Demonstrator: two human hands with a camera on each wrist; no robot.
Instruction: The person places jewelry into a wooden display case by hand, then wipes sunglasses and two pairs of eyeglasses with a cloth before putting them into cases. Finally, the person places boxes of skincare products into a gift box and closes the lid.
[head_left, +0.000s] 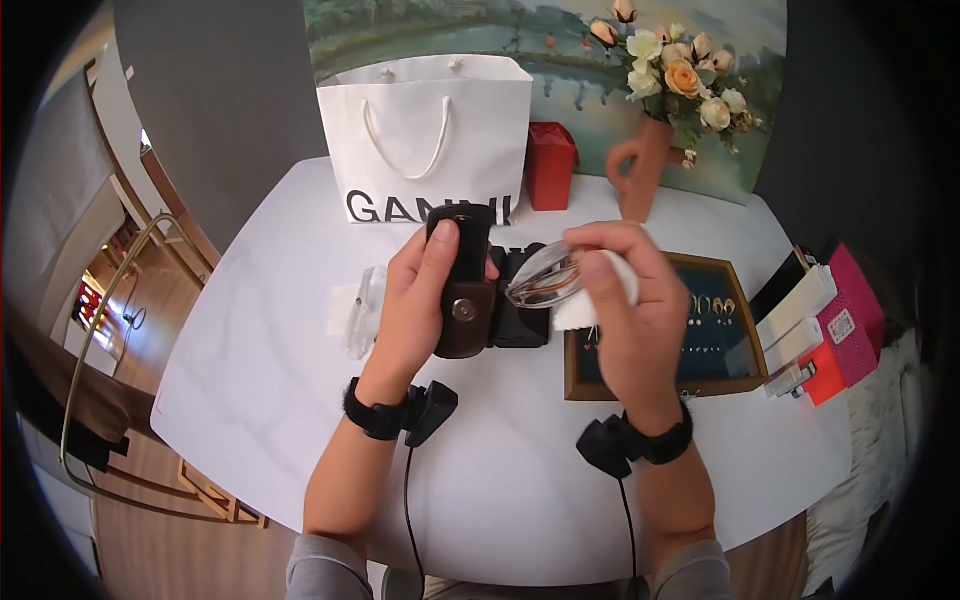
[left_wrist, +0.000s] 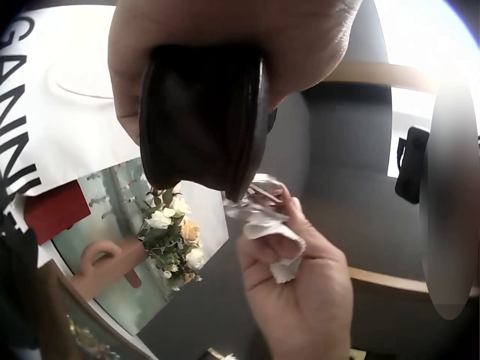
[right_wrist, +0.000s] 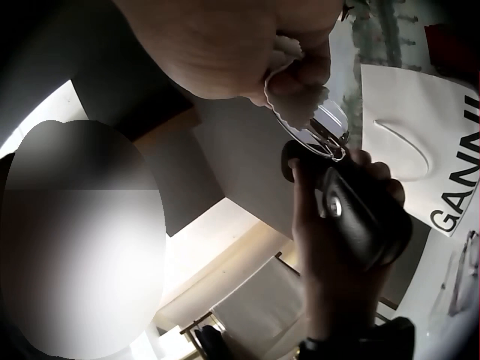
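My left hand grips a dark leather glasses case, its thumb pressed on the raised flap and a round metal snap showing on the front. Just to the right, my right hand pinches a folded pair of eyeglasses with thin metal temples, together with a white scalloped-edge cloth. The eyeglasses stand close over the open end of the case in the right wrist view. From the left wrist, the case hides part of the eyeglasses.
A clear-framed item lies left of my left hand, and a black object sits behind the case. Farther back stand a white paper bag, a red box and a flower vase. At right are a jewelry display box and colourful boxes.
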